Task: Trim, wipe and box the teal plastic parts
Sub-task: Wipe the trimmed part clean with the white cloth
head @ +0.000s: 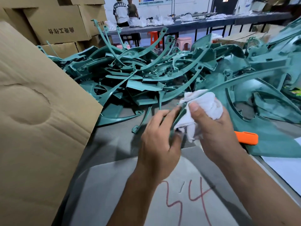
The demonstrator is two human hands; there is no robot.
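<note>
My left hand [160,136] grips the near end of a long curved teal plastic part [241,79], which arcs away up to the right. My right hand [216,128] holds a bunched white cloth [205,104] wrapped around that part just beyond my left fingers, thumb pressed on top. A big heap of teal plastic parts [130,75] covers the table behind my hands. An orange-handled knife [248,137] lies on a teal panel to the right of my right hand.
A large cardboard flap [37,119] stands at the left. Stacked cartons [61,25] rise behind it. A grey sheet with red writing [187,198] lies under my forearms. Two people [125,12] stand at a far long table.
</note>
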